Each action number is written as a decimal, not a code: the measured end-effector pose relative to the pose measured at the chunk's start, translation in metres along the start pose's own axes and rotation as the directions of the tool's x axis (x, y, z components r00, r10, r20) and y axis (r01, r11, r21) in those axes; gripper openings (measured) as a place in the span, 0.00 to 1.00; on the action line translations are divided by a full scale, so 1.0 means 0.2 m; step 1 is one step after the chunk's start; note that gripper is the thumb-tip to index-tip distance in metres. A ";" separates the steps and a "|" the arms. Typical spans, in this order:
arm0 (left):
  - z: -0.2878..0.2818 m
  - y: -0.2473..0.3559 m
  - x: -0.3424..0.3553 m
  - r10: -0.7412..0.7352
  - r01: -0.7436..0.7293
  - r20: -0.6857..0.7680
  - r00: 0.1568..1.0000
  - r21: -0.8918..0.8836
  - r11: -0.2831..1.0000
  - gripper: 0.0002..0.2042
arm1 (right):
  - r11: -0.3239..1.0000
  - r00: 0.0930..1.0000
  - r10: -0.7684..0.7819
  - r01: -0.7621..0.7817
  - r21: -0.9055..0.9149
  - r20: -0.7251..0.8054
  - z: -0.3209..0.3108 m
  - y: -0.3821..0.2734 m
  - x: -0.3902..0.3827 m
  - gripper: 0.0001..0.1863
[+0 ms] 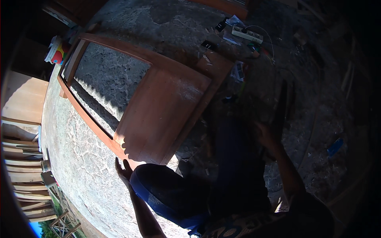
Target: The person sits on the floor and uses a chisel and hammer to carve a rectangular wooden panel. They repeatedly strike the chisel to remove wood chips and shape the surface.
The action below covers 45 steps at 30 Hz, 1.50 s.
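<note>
A reddish-brown wooden door or panel frame (158, 107) lies low in front of me, with a solid panel at its near right part and an open rectangular gap at its far left. My left hand (125, 171) is beside the frame's near left corner, next to my knee, its fingers apart and nothing visible in it. In deep shadow to the right, my right hand (265, 134) hangs low beside my leg. Its fingers are too dark to make out, and so is anything they may hold. Pale dust marks the panel near its right corner.
A white power strip (247, 35) with a cable lies at the far right, among small packets and scraps. A blue object (335, 147) rests on the right floor. Stacked wooden boards (29, 186) line the left edge. Colourful packaging (55, 51) stands beyond the frame's far left corner.
</note>
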<state>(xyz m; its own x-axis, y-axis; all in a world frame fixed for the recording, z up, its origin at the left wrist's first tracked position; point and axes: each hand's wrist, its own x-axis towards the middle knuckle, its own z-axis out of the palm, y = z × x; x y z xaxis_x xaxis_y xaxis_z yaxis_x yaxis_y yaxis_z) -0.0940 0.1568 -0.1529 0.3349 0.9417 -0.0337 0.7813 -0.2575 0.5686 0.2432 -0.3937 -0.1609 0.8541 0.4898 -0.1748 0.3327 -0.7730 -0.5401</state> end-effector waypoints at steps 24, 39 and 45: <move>0.90 1.11 -0.13 0.686 -0.865 0.554 0.471 0.139 0.482 0.44 | 0.918 0.775 -0.358 0.395 -0.043 -0.521 0.60 -0.65 1.32 0.20; 0.98 1.07 -0.11 0.728 -0.870 0.511 0.458 0.089 0.485 0.40 | 0.951 0.810 -0.237 0.307 0.042 -0.537 0.64 -0.59 1.32 0.20; 0.98 1.02 -0.09 0.716 -0.874 0.531 0.453 0.108 0.473 0.33 | 0.938 0.751 -0.275 0.346 0.003 -0.601 0.68 -0.58 1.33 0.19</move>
<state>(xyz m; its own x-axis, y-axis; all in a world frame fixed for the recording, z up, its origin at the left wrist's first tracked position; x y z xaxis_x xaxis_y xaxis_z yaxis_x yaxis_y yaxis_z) 0.1636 0.0452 -0.1981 0.9909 0.1269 -0.0450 0.1336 -0.9685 0.2102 0.3783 -0.1180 -0.2557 0.7898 0.3379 0.5119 0.6065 -0.5543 -0.5700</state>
